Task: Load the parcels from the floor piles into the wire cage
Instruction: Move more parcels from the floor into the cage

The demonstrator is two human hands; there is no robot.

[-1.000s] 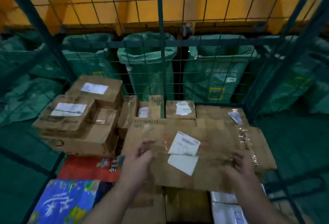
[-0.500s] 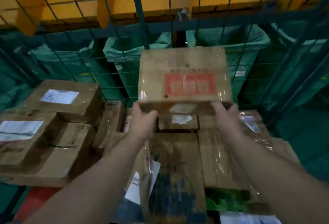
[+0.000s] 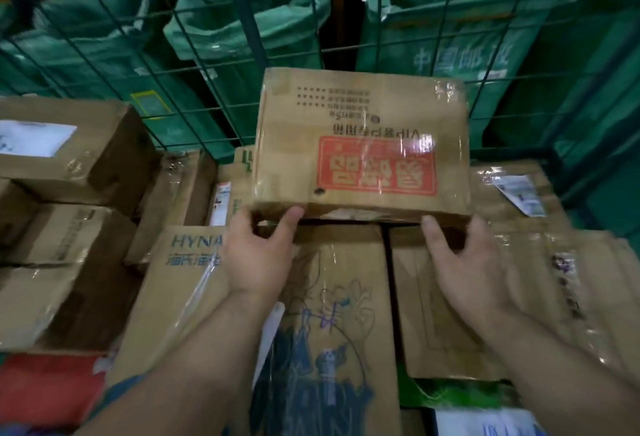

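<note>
A taped brown cardboard parcel with a red printed label (image 3: 363, 138) sits tilted on top of other parcels, close to the back wall of the green wire cage (image 3: 242, 37). My left hand (image 3: 259, 255) grips its near left corner, thumb on the top edge and fingers underneath. At the near right corner my right hand (image 3: 467, 273) holds it, thumb up against the edge and fingers tucked under. Beneath lie a box with a blue drawing (image 3: 339, 297) and a flat taped box (image 3: 450, 314).
A stack of labelled cardboard boxes (image 3: 69, 158) fills the cage's left side, with a box marked HYNA (image 3: 180, 283) beside it. More taped parcels (image 3: 519, 214) lie at the right. Green mail sacks (image 3: 249, 20) stand behind the wire.
A second ago my hands lay on a flat labelled parcel. Half a second ago they held the red-label parcel up; it now sits lower and deeper toward the back wire.
</note>
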